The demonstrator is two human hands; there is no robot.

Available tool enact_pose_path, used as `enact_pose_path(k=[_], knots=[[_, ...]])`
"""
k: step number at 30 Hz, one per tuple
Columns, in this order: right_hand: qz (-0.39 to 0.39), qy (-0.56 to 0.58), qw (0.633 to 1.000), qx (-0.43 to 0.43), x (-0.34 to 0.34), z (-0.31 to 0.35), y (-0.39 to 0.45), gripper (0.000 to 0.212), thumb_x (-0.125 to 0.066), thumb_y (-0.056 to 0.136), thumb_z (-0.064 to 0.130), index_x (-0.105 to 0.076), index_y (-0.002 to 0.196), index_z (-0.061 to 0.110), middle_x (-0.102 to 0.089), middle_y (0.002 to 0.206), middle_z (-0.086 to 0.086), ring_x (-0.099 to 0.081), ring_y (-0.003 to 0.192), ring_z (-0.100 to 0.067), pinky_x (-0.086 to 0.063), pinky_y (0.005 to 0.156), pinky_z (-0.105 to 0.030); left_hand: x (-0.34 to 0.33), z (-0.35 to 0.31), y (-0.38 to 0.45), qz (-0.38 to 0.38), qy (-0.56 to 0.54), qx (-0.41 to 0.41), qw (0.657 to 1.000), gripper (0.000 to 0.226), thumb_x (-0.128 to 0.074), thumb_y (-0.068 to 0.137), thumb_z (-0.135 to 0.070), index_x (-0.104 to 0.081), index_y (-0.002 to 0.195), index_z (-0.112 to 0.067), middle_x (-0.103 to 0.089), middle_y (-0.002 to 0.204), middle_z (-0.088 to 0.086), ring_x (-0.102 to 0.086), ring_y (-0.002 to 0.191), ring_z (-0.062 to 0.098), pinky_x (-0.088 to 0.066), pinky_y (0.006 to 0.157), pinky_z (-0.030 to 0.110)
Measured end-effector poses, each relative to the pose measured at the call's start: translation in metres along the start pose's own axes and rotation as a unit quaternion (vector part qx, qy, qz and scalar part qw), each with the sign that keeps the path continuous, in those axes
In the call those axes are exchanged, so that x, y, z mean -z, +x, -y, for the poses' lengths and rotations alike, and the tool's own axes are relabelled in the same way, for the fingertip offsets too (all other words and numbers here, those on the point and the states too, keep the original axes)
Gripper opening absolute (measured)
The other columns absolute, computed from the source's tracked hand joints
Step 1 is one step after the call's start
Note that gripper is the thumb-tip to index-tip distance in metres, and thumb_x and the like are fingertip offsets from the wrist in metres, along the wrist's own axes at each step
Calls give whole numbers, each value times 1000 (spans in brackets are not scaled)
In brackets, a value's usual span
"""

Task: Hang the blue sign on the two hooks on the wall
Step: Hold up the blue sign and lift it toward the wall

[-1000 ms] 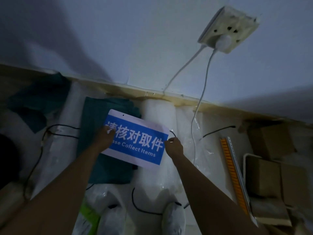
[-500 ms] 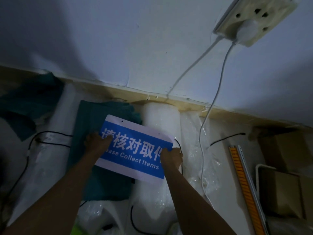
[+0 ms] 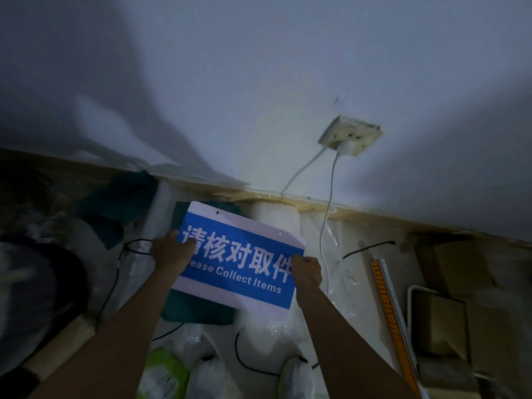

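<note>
Head view, dim light. I hold the blue sign point(image 3: 236, 259) low in front of me, tilted, above the cluttered floor point(image 3: 354, 272). My left hand point(image 3: 172, 251) is pinching its 9 o'clock edge and my right hand point(image 3: 306, 270) its 3 o'clock edge. Two small holes sit along the sign's 12 o'clock margin.

Risk, as I judge it: no hooks show on the wall point(image 3: 259, 82), so I may hunt for them blind in this gloom and miss a hole. The socket point(image 3: 352, 136) and its white cable point(image 3: 328, 214) hang at 1 o'clock of the sign; a raised corner could snag them.

Compared with half a second ago, the view has tipped upward: more bare wall shows, the socket sits lower in frame, and the sign is a little higher.
</note>
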State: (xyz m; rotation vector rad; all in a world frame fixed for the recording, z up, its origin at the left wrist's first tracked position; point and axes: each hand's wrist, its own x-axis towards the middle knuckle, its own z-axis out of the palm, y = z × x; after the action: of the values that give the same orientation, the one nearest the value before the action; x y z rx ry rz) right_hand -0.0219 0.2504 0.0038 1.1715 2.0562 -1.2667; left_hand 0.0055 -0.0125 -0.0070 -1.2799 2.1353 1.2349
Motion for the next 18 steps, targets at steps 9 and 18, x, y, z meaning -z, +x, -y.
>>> enact_pose_path(k=[9, 18], knots=[[-1, 25, 998, 61, 118, 160, -135, 16, -52, 81, 17, -52, 67, 9, -59, 69, -11, -61, 63, -29, -45, 52, -28, 126, -167, -139, 5, -62, -46, 997, 46, -59, 86, -24, -53, 127, -6, -64, 112, 22, -62, 85, 34, -55, 81, 42], [-5, 88, 982, 168, 255, 327, -291, 20, -49, 84, 16, -59, 90, -1, -65, 87, -17, -64, 75, -32, -49, 60, -31, 263, -354, -290, -25, -74, -158, 984, 46, -61, 84, -26, -54, 126, -8, -63, 119, 24, -66, 97, 40, -55, 77, 41]])
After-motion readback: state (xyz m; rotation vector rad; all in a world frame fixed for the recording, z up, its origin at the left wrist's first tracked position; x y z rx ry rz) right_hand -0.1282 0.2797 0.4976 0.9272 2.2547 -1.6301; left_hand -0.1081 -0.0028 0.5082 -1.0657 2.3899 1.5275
